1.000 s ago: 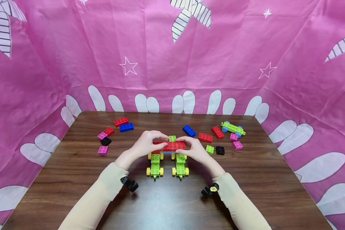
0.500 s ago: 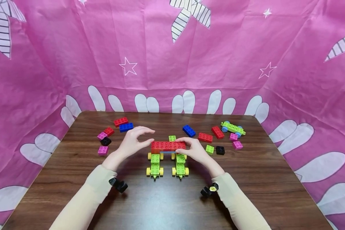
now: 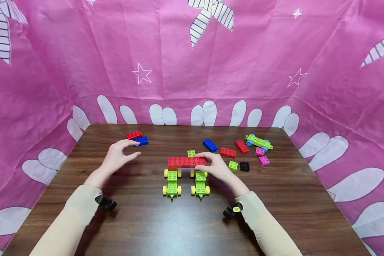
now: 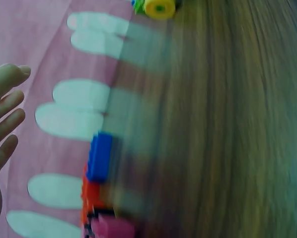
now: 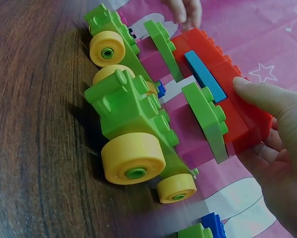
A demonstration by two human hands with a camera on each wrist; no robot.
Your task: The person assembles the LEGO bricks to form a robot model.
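Note:
On the table stands a toy brick build: two green wheeled bases [image 3: 172,188] with yellow wheels, bridged by red bricks [image 3: 178,163]. The right wrist view shows pink bricks [image 5: 185,131], green bricks [image 5: 205,116] and a flat blue piece [image 5: 206,77] between bases and red top. My right hand [image 3: 215,166] grips the red top's right end, thumb on the near face. My left hand [image 3: 114,157] is off to the left, fingers spread with nothing between them. It hides small bricks in the head view; a pink brick [image 4: 113,228] shows in the left wrist view.
Behind my left hand lie a red brick [image 3: 134,134] and a blue brick [image 3: 141,140]. To the right are red bricks [image 3: 228,152], a blue brick [image 3: 209,145], a green brick [image 3: 233,165], a black brick [image 3: 244,166], pink bricks [image 3: 264,160] and a green blue-wheeled base [image 3: 259,141].
My left hand has let go of the red top and moved left, over the small bricks there. My right hand keeps its grip, and the build stays in place.

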